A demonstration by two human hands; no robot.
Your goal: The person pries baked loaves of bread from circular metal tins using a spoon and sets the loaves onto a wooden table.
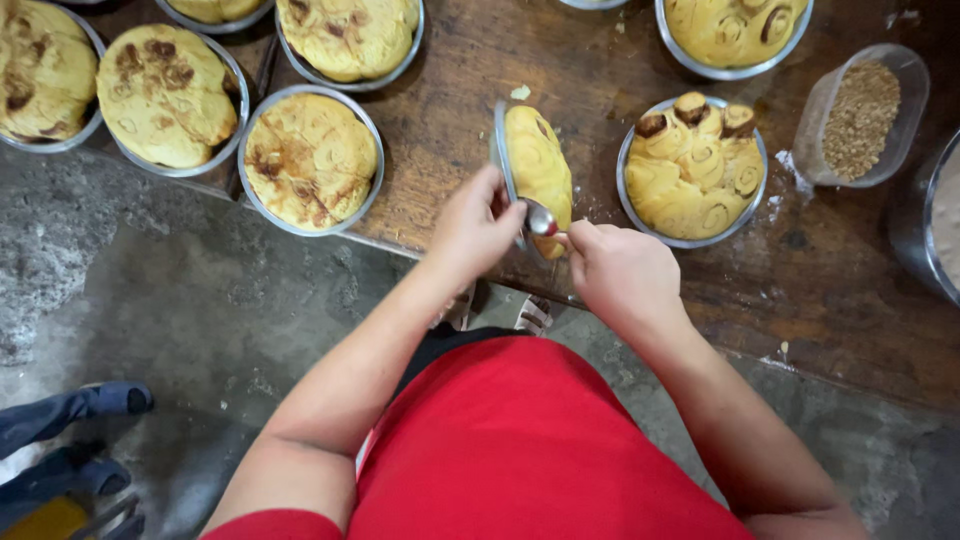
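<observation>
Two bare hands met at the near edge of the dark brown wooden counter (460, 90), above a grey concrete floor (170, 300). Largest among the items on the counter were the round metal pans of browned, flat-topped yellow dough (310, 158) at the left, set close together in a row. To the right of the hands sat a round metal pan of yellow spiral rolls with dark fillings (692, 170), flat on the counter, and another like it lay at the top edge. Farther right stood a clear plastic tub of brown grain-like crumbs (860, 115), with the rim of a grey metal vessel (915, 235) beside it. Between the two groups, a round metal pan holding a domed yellow dough piece (535, 165) was tipped up on its edge at the counter's near side, well apart from neither neighbour. The left hand (475, 225) gripped that pan's lower rim, fingers curled against the metal. The right hand (620, 275) held a small shiny metal spoon (541, 220), fingers pinched on its handle, with the bowl touching the lower end of the dough.
</observation>
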